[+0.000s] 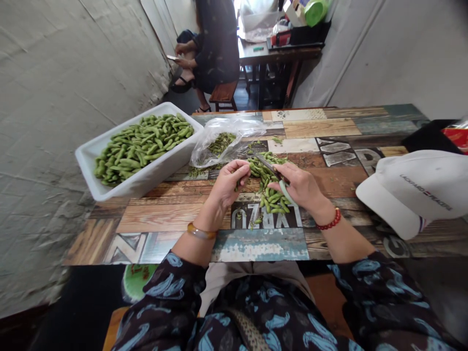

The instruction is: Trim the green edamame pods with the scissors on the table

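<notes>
Over the middle of the table, my left hand point(231, 180) is closed in a pinch, with a bit of green just showing between the fingers; it looks like an edamame pod. My right hand point(298, 184) grips a pair of scissors point(268, 165) with pale green handles, blades pointing up and left. Below and between both hands lies a loose pile of edamame pods point(272, 197). Just beyond my left hand is a clear plastic bag point(204, 148) holding small green trimmings point(222, 143).
A white tub point(153, 170) heaped with edamame pods stands at the left by the wall. On the right lies a white cap point(413, 187). The patchwork-patterned table point(157, 217) has scattered green bits. Behind it, a seated person point(217, 48) holds a phone near another table.
</notes>
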The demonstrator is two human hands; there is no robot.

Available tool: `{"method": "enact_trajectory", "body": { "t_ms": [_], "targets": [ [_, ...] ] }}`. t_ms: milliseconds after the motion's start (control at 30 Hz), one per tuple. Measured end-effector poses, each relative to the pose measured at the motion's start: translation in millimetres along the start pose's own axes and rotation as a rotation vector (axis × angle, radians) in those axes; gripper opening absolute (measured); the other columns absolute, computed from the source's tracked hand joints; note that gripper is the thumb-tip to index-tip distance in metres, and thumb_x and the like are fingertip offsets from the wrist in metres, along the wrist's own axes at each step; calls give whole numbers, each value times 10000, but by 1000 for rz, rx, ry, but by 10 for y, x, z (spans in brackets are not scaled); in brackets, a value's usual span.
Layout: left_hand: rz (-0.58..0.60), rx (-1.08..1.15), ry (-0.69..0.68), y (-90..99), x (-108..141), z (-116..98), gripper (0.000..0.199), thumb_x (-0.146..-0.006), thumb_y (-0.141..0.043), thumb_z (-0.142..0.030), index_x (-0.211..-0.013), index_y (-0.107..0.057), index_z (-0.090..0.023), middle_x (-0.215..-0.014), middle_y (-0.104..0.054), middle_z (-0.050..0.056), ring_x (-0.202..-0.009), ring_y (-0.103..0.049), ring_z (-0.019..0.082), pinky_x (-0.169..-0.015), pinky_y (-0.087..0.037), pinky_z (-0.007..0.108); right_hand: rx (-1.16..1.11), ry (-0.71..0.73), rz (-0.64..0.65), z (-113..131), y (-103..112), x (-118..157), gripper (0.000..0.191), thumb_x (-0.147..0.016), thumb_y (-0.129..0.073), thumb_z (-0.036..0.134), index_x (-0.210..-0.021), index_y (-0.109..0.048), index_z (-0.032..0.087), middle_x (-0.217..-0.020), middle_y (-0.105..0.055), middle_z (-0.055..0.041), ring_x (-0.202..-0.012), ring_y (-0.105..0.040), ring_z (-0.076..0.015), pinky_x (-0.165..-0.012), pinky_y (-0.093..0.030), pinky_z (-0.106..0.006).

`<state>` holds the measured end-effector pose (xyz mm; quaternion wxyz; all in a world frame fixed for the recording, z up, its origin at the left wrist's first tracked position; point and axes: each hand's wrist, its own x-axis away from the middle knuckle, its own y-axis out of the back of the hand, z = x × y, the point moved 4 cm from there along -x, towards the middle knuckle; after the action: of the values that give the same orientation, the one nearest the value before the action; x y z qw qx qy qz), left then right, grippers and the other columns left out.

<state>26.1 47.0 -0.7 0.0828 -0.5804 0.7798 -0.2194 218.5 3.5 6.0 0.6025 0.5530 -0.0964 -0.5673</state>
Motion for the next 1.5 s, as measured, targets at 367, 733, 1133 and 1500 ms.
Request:
{"method": "enact_trajectory", "body": {
  "t_ms": [367,733,1133,1500],
  "targets": [
    [113,-175,77,-32,-18,87,297,-731,-769,-345,-799,-548,-160,-692,-597,-23,-468,-469,45,-397,-278,161,-15,-144,-128,-228,120,-32,513,-906,-578,570,-1239,-623,182,-1018,-702,-127,-942,-664,-292,-841,-543,-421],
    [395,-1409,-346,-244,58,230,204,-843,-670,-209,-1023,-752,-161,-911,-732,77,-799,-655,180,-722,-466,275,-27,-132,-120,-192,74,-31,433,-913,-606,493,-1226,-618,193,-1017,-693,-117,-928,-664,-281,-839,-543,-411],
    [390,-1802,-329,-402,140,248,255,-941,-546,-342,-1013,-717,-167,-964,-698,104,-867,-664,221,-670,-443,288,-22,-128,-112,-196,45,-25,444,-908,-601,516,-1215,-629,196,-975,-698,-106,-879,-658,-265,-813,-545,-399],
    [215,-1399,-422,-100,-6,88,142,-879,-588,-205,-850,-718,-156,-856,-705,72,-796,-630,178,-715,-431,270,-51,-168,-120,-208,117,-51,430,-892,-636,477,-1205,-652,183,-959,-714,-101,-898,-676,-274,-820,-552,-411]
  ]
}}
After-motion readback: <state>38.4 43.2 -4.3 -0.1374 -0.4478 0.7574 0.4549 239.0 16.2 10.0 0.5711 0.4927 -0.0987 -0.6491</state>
